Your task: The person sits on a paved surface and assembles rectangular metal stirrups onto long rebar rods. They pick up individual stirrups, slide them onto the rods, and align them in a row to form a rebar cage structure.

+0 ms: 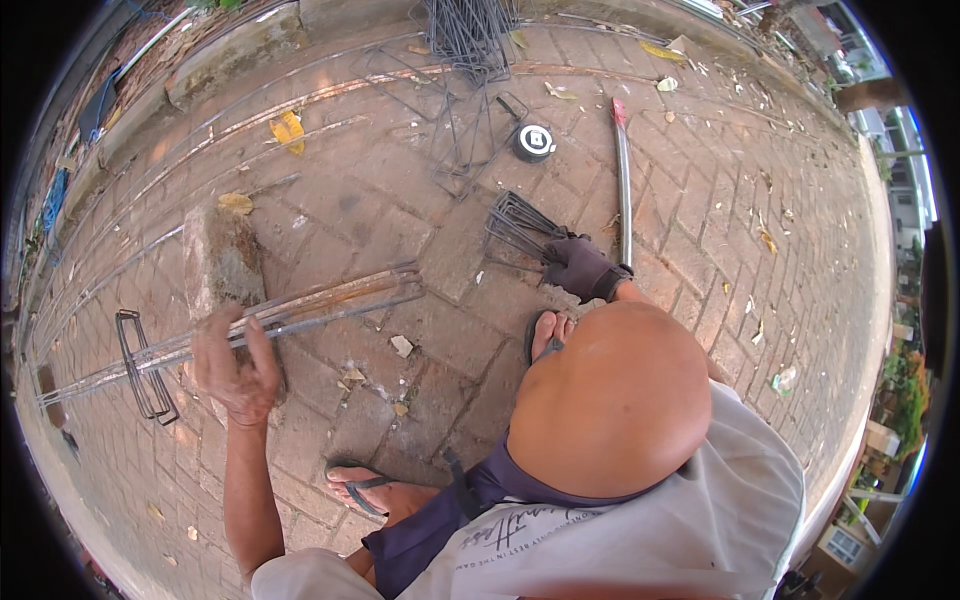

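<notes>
My left hand (234,368) is bare, its thumb and fingers apart, over a bundle of long thin steel rods (345,295). Its fingertips are slightly blurred, and I cannot tell how firmly they touch the rods. The bundle lies across a rough concrete block (222,258). My right hand (584,268), in a dark glove, is closed around a small stack of bent rectangular wire stirrups (520,226) beside my right foot. Two or so similar wire stirrups (146,366) hang around the rods left of my left hand.
A pile of wire stirrups (470,40) lies at the far side, near a round black-and-white tape measure (533,142). A metal pipe with a red end (624,180) lies to the right. Brick paving (740,220) carries leaves and chips. A kerb (240,55) runs along the back.
</notes>
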Demonstrator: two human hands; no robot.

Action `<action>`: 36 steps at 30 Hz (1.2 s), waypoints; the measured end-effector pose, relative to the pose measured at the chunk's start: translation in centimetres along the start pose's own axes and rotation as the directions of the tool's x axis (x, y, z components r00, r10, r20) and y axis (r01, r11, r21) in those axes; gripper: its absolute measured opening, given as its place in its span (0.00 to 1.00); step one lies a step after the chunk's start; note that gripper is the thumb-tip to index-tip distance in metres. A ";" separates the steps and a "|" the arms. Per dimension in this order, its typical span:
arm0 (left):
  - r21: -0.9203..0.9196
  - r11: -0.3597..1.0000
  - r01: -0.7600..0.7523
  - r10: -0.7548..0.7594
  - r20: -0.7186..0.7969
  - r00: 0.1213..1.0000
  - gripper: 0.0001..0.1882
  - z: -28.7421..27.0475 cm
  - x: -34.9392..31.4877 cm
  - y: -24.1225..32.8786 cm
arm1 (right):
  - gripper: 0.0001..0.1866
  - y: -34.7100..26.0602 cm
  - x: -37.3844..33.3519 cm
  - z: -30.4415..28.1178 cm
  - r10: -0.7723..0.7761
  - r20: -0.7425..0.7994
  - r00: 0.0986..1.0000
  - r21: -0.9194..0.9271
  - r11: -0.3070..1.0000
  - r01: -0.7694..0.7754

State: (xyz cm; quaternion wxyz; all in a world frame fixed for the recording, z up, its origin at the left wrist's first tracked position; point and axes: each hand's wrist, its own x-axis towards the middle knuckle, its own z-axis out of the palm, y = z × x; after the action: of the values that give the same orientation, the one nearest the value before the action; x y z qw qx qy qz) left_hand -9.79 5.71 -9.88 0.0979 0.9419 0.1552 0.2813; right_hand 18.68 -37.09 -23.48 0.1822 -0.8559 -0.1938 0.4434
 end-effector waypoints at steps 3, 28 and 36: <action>-0.390 0.904 -0.178 0.281 0.225 0.933 0.09 3.5 -4.7 9.5 | 0.14 -0.2 -0.2 0.1 -0.025 -0.119 0.993 -0.031 0.999 0.021; -0.500 0.158 0.852 -0.313 0.793 0.523 0.16 8.1 -7.6 16.2 | 0.12 -9.1 -2.3 1.4 -0.375 -0.104 0.921 0.689 0.640 0.338; -0.541 -0.072 0.838 -0.463 0.762 0.452 0.19 9.7 -6.4 11.4 | 0.11 -13.1 1.8 1.5 -0.638 -0.051 0.768 0.662 0.555 0.505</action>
State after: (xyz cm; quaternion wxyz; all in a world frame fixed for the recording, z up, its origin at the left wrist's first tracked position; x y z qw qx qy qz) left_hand -6.68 -8.11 -17.94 0.7393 0.5398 0.3984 0.0576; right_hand 16.13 -24.72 -19.19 0.5773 -0.5813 -0.3155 0.4790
